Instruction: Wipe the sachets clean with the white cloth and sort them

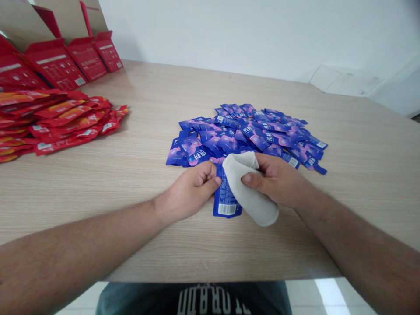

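Between thumb and fingers, my left hand (193, 189) pinches the left edge of a blue sachet (226, 197), its barcode side facing up. My right hand (277, 179) is closed round a folded white cloth (249, 186), which lies against the sachet and covers its upper right part. Just beyond both hands spreads a heap of blue and purple sachets (243, 131), overlapping one another.
At the left lies a stack of red and orange packets (62, 120). Behind it stand several open red cartons (57, 61) with raised flaps. The wooden table (147, 105) meets a white wall (229, 39) at the back; its front edge is close to my body.
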`<state>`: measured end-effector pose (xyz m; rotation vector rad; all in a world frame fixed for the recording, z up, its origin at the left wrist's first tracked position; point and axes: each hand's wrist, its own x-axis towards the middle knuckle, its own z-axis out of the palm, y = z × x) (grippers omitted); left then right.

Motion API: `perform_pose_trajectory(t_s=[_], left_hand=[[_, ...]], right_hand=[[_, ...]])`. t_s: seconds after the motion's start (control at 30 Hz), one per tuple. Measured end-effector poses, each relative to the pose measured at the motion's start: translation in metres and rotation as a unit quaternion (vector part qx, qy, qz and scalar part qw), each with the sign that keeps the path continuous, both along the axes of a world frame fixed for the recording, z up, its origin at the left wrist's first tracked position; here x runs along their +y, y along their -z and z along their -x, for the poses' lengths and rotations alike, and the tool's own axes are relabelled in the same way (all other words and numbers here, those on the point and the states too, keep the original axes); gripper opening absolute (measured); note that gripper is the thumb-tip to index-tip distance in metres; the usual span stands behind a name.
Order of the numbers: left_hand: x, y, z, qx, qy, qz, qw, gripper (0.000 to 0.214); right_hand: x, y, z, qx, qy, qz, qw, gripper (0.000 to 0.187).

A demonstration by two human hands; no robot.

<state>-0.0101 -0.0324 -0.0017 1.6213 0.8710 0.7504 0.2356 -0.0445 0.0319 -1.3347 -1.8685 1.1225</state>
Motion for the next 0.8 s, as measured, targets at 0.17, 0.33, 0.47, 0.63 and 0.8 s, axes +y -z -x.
perform_pose_trajectory(t_s=[0.17, 0.33, 0.47, 0.63, 0.8], left_hand=[[0.000, 0.001, 0.001, -0.021, 0.021, 0.004, 1.000, 0.026], [0.003, 0.000, 0.002, -0.029, 0.029, 0.016, 0.999, 0.024], [0.005, 0.001, 0.002, -0.031, 0.049, 0.019, 0.998, 0.023], [0.005, 0.003, 0.003, -0.042, 0.042, 0.047, 0.997, 0.026], [0.005, 0.003, 0.003, -0.040, 0.052, 0.046, 0.997, 0.023]], right_hand=[[-0.005, -0.006, 0.004, -0.196, 0.077, -0.287, 0.935, 0.027], [-0.017, -0.006, 0.015, -0.268, -0.109, -0.322, 0.901, 0.014], [-0.013, -0.004, 0.012, -0.266, -0.007, -0.353, 0.897, 0.016], [-0.011, -0.004, 0.011, -0.272, -0.112, -0.350, 0.890, 0.014], [-0.013, -0.002, 0.013, -0.261, -0.019, -0.351, 0.899, 0.017]])
